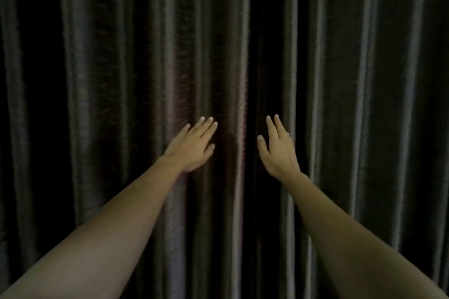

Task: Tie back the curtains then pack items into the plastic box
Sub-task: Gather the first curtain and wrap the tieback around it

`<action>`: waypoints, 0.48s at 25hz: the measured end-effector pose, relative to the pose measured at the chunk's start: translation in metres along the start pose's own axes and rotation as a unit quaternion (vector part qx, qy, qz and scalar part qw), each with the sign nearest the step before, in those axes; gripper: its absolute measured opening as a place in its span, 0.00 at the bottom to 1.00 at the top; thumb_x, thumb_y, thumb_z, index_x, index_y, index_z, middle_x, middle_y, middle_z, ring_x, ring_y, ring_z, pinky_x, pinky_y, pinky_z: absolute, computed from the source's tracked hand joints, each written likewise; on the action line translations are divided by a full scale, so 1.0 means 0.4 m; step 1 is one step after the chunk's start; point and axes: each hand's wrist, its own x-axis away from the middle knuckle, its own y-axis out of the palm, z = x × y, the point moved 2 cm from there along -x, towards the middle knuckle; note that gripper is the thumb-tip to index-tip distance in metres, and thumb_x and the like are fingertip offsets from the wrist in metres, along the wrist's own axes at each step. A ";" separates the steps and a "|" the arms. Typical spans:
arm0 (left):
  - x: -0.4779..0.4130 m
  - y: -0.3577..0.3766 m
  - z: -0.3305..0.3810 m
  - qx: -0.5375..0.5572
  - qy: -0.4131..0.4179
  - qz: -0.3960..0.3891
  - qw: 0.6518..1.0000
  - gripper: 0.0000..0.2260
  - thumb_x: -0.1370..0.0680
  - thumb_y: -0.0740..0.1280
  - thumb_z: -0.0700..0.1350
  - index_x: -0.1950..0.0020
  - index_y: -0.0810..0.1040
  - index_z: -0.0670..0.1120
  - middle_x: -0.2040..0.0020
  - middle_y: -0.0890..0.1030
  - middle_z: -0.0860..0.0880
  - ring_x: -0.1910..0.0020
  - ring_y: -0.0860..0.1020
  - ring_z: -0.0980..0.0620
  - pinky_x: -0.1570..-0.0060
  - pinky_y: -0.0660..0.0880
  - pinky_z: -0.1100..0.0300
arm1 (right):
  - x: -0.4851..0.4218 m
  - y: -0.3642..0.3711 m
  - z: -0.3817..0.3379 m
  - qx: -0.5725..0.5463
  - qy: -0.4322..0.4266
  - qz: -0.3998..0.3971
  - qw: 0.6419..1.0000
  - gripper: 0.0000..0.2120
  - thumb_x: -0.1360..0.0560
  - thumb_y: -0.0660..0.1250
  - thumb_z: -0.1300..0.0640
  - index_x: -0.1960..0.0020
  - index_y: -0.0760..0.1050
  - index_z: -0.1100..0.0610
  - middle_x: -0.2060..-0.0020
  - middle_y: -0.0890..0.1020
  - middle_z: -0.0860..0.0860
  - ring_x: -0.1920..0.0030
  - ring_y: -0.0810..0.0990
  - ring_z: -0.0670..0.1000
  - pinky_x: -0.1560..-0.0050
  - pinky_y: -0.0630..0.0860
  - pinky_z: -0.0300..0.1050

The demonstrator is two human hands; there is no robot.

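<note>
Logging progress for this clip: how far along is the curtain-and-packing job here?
Done: nothing visible; the dark, glossy pleated curtains hang closed across the whole view. In hand: the left hand and right hand reach with straight fingers toward the middle folds, gripping nothing. Left: parting and tying back, then all packing; no tie or plastic box shows.

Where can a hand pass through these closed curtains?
The only likely opening is the dark slit between the left hand and the right hand, bordered on its left by a pale fold. Whether it is a real gap, I cannot tell. Elsewhere the curtains hang in close folds, with no opening.
</note>
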 end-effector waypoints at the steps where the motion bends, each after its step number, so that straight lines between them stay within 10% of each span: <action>1: -0.031 -0.002 0.010 0.003 0.012 0.032 0.999 0.27 0.18 0.51 0.52 0.23 0.45 0.46 0.22 0.45 0.48 0.23 0.44 0.50 0.26 0.47 0.51 | -0.011 -0.015 0.025 0.002 0.005 0.025 1.000 0.28 0.19 0.52 0.48 0.23 0.47 0.54 0.23 0.48 0.53 0.23 0.49 0.53 0.24 0.48 0.51; 12: -0.451 -0.110 0.105 -0.087 0.063 0.213 0.971 0.25 0.19 0.50 0.55 0.24 0.43 0.57 0.22 0.44 0.51 0.24 0.39 0.51 0.28 0.40 0.46 | -0.299 -0.015 0.277 -0.177 0.015 -0.054 0.983 0.30 0.19 0.50 0.45 0.23 0.41 0.52 0.23 0.44 0.49 0.24 0.45 0.46 0.34 0.47 0.35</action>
